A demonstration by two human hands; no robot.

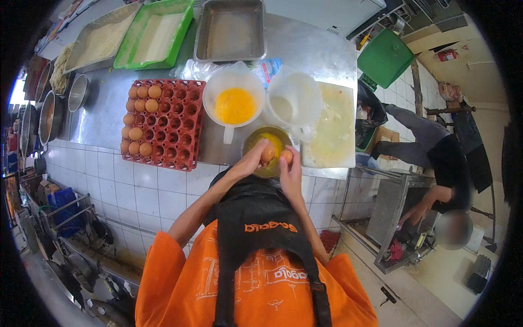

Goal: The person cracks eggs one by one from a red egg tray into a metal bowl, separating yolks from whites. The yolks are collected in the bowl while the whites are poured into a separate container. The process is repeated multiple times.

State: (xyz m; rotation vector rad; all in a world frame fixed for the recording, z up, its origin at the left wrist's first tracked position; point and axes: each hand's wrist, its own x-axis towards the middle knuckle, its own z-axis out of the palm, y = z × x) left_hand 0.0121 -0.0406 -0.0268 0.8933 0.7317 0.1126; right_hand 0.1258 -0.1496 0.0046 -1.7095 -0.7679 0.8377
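Over a metal bowl (247, 139) at the table's front edge, both of my hands hold brown eggs. My left hand (252, 160) has its fingers around one brown egg (267, 152); my right hand (291, 176) grips another (287, 155). Whether either shell is cracked, I cannot tell. Yellow egg liquid (273, 141) shows in the bowl between them. Just behind stands a white plastic jug (208, 98) with yolks in it, beside a second translucent jug (308, 96) with a little pale liquid. To the left, a red egg tray (173, 131) carries several brown eggs (145, 149) along its left side.
A wet white cutting board (331, 143) lies right of the jugs. Along the back are a metal pan (231, 36), a green tray (179, 36) and a flour-filled tray (104, 39). Beyond the table's right end are a green-lidded bin (386, 57) and another person (453, 163) bending over.
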